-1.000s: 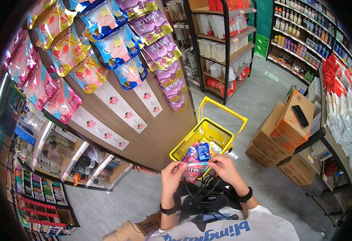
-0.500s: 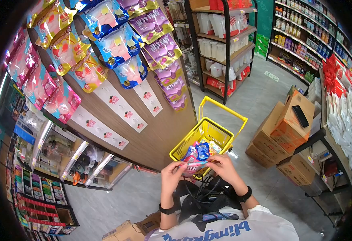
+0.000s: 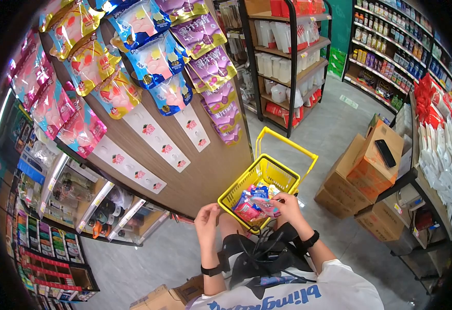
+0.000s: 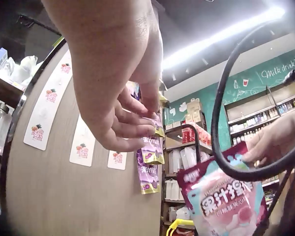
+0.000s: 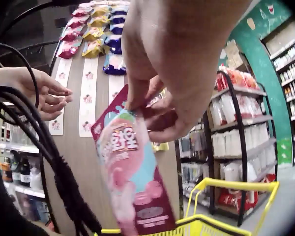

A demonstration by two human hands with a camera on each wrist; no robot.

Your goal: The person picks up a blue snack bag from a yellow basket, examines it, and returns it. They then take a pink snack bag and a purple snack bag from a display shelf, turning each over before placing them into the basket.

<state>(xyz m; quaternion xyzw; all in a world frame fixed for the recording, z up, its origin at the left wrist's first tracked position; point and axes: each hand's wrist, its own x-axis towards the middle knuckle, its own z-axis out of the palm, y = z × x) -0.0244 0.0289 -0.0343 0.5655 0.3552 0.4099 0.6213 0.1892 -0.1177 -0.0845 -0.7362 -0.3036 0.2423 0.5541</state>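
Observation:
My right hand (image 3: 290, 207) pinches a pink-and-light-blue pouch of candy (image 5: 137, 182) by its top corner, over the near part of a yellow shopping basket (image 3: 279, 171). In the left wrist view the same pouch hangs with its printed front showing. Below it in the basket lie several bagged sweets, including a blue packet (image 3: 259, 191) and a pink one (image 3: 246, 211). My left hand (image 3: 207, 218) is off to the left of the basket, its fingers loosely bent and holding nothing.
A wooden panel (image 3: 205, 178) with hanging candy pouches (image 3: 159, 62) and white price strips (image 3: 159, 142) stands on the left. Cardboard boxes (image 3: 373, 157) with a black phone-like object on top are stacked at right. A black-framed shelf (image 3: 288, 67) stands behind the basket.
Both hands held the pouch by its top edge earlier. The left hand has let go and moved left; the right hand keeps the pouch, now tilted over the basket.

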